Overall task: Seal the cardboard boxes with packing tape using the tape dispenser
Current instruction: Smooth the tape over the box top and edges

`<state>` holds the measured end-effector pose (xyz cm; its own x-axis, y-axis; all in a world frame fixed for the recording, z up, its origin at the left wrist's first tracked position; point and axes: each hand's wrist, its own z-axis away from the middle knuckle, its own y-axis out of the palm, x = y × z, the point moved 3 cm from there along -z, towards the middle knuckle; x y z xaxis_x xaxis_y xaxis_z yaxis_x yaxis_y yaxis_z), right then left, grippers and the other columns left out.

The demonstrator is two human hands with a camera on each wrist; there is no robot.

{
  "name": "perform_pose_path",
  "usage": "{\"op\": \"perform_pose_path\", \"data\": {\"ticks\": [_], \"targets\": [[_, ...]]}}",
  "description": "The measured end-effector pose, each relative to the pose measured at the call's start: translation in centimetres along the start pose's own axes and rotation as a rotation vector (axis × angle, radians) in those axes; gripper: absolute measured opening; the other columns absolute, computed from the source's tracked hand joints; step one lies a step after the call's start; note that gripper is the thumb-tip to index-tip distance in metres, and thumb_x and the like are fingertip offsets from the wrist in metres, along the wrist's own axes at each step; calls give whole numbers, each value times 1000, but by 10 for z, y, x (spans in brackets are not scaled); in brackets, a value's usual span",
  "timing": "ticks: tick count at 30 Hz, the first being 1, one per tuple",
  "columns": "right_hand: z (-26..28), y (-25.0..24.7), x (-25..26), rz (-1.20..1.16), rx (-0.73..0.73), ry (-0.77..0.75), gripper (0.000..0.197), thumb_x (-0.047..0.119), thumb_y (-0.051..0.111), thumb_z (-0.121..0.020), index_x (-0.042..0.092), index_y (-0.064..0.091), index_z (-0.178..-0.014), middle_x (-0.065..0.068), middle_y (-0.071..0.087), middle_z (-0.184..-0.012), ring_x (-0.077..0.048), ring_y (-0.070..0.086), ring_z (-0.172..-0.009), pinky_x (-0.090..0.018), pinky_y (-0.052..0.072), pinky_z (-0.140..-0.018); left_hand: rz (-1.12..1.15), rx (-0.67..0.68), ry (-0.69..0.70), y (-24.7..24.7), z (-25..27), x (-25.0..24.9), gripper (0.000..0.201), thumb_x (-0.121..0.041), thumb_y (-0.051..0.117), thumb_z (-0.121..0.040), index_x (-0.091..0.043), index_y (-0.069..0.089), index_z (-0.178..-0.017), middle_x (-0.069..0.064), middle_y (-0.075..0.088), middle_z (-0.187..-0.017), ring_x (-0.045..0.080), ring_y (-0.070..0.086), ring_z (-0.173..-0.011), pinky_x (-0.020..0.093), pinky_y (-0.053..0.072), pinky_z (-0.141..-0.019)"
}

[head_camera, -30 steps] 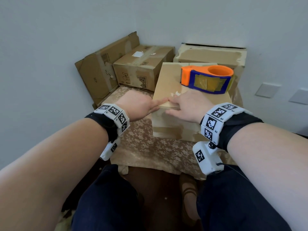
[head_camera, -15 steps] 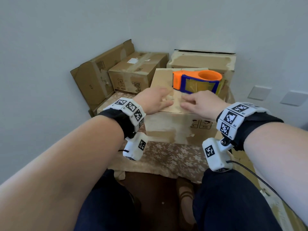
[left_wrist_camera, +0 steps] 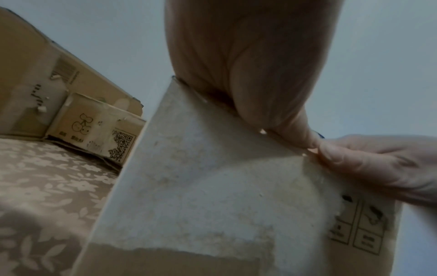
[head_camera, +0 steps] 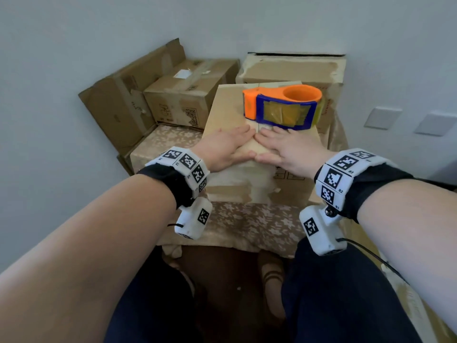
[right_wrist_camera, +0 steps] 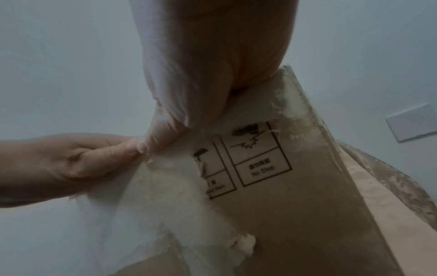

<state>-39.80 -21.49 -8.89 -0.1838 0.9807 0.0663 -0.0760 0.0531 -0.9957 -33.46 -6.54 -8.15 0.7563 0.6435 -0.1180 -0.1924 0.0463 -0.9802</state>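
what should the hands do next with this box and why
Probably keep the left hand pressing the flaps and lift the right hand to the tape dispenser: both hands lie flat on the box, flaps meet at the centre seam, and the dispenser sits ungripped just beyond.

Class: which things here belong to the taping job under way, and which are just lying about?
In use: front box, tape dispenser, left hand, right hand pressing the flaps.

Lying about: flattened carton, flowered cloth, wall plates.
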Motion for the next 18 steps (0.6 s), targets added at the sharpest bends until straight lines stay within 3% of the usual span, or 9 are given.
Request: {"op": "perform_pose_path", "data": {"ticks": [11, 18], "targets": [[1, -1, 4, 71, -29, -14, 66, 53, 33, -97, 19, 18, -153, -1, 19, -160, -22, 21, -144, -39, 25, -113, -95, 7, -8, -1, 1, -6, 69, -48, 34, -98, -14, 10, -153, 3, 7, -161, 18, 12, -147, 40, 10, -116], [1, 0, 8, 99, -49, -30, 67, 50, 40, -97, 18, 20, -152, -1, 24, -157, -22, 27, -140, -36, 28, -110, -221, 59, -30, 2, 1, -10, 81, -51, 41, -95, -11, 2, -153, 5, -1, -161, 19, 8, -147, 46, 10, -117]]}}
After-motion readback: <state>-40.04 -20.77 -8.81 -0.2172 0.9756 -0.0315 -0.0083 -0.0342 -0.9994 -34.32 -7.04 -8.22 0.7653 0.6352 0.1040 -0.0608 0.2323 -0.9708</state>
